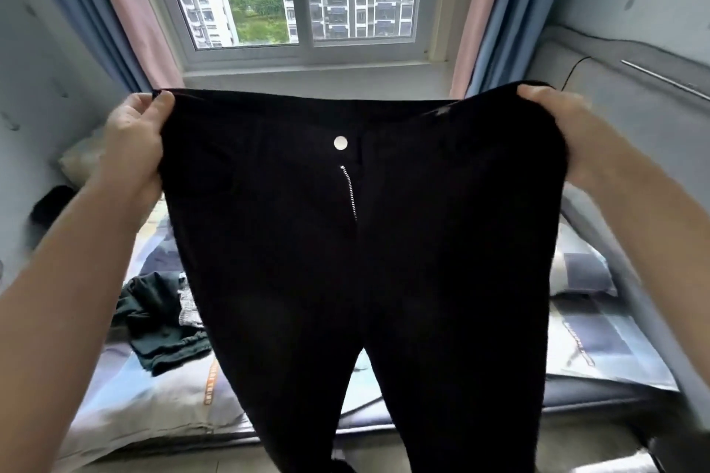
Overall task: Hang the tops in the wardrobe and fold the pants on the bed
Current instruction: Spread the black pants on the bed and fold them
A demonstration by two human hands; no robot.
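Above bed (161, 407), left hand (132, 138) and right hand (561, 127) fingers clenched on black pants (357, 261) waistband

Two bare forearms come into the head view from the lower corners — no sleeves, cuffs or gloves on either. The left hand (132, 134) and the right hand (564, 127) carry no rings, and the wrists show no watch or band. The nails on the left fingers (163, 100) look short and plain — the right ones are blurred.
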